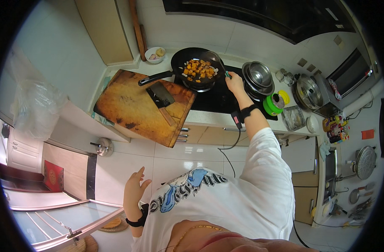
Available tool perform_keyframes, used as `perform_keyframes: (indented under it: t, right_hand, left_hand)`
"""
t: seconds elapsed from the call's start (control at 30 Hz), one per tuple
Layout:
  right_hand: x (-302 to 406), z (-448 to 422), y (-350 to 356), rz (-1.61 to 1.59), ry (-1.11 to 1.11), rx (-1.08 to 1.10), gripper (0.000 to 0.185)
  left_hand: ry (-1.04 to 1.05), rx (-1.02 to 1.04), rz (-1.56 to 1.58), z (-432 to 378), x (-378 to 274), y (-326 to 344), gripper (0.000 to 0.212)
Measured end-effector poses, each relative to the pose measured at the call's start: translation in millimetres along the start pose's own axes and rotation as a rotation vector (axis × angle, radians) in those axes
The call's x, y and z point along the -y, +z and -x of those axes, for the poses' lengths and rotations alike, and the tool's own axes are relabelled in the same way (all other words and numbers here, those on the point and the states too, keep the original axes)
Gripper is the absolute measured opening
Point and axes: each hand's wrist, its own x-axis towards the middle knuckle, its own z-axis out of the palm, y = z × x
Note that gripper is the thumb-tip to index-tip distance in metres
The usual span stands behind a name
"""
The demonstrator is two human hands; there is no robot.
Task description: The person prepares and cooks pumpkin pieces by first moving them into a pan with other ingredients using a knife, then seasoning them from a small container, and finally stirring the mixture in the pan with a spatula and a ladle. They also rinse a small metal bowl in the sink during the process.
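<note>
My right hand (pixel 234 82) grips the green handle of a ladle or spatula (pixel 214 57), whose dark metal head rests at the right side of a black wok (pixel 178 58). Orange diced cubes (pixel 196 67) and small white pieces lie in the wok, which sits on a burner of the black cooktop (pixel 215 102). The wok's black handle (pixel 155 78) reaches out over a wooden cutting board (pixel 125 104). On that board lies a cleaver (pixel 160 95) with a wooden handle. My left hand (pixel 136 184) hangs near my body, fingers apart, holding nothing.
Stacked metal bowls (pixel 258 75) stand right of the wok. Beside them are a green container (pixel 273 105) and a clear plastic box (pixel 293 118). A small white bowl (pixel 155 54) sits behind the board. A cable (pixel 229 148) dangles from my right wrist. A glass door (pixel 65 223) stands at lower left.
</note>
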Motion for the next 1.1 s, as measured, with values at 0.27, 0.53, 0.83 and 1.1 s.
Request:
perform_keyframes:
  t: [0.27, 0.53, 0.83, 1.1]
  right_hand:
    - [26, -28, 85, -0.981, 0.730, 0.264, 0.027]
    - [36, 49, 26, -0.399, 0.002, 0.294, 0.037]
    - [59, 94, -25, -0.578, 0.346, 0.553, 0.039]
    - [-9, 43, 11, -0.208, 0.070, 0.097, 0.036]
  left_hand:
    - [-0.033, -0.004, 0.004, 9, 0, -2, 0.057]
    - [-0.021, -0.006, -0.011, 0, 6, -7, 0.057]
    - [0.101, 0.045, -0.016, -28, -2, -1, 0.056]
    - [0.132, 0.035, -0.016, -23, -8, 1, 0.057]
